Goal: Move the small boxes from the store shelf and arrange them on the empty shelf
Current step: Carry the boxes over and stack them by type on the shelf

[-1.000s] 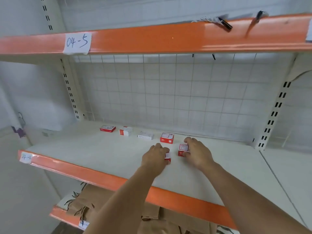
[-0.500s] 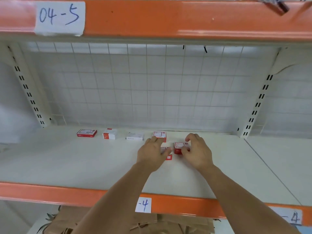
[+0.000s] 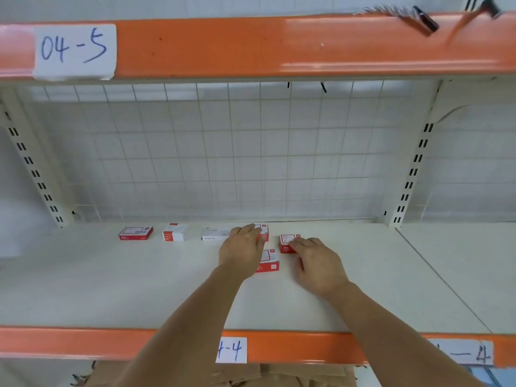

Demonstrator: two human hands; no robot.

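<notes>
Several small boxes stand in a row at the back of the white shelf [image 3: 111, 289]: a red box [image 3: 135, 233], a white-and-red box [image 3: 174, 232], a white staples box [image 3: 213, 234] and a red box [image 3: 264, 229]. My left hand [image 3: 243, 251] reaches over the shelf, its fingertips touching that last red box. A red-and-white box [image 3: 270, 262] lies flat just in front, partly hidden under my left hand. To its right, another red box [image 3: 287, 243] stands on the shelf, and the straight fingers of my right hand [image 3: 318, 261] rest against it.
An orange beam [image 3: 307, 349] labelled 4-4 edges the shelf front. The upper orange beam [image 3: 223, 46], labelled 04-5, hangs overhead. A wire grid [image 3: 223, 152] closes the back. A slotted upright [image 3: 413, 174] stands at the right. Brown paper [image 3: 251, 375] lies on the level below.
The view has moved closer and squared up to the shelf. My left hand has let go of its box, which now lies flat, and reached back. My right hand's box now stands on the shelf.
</notes>
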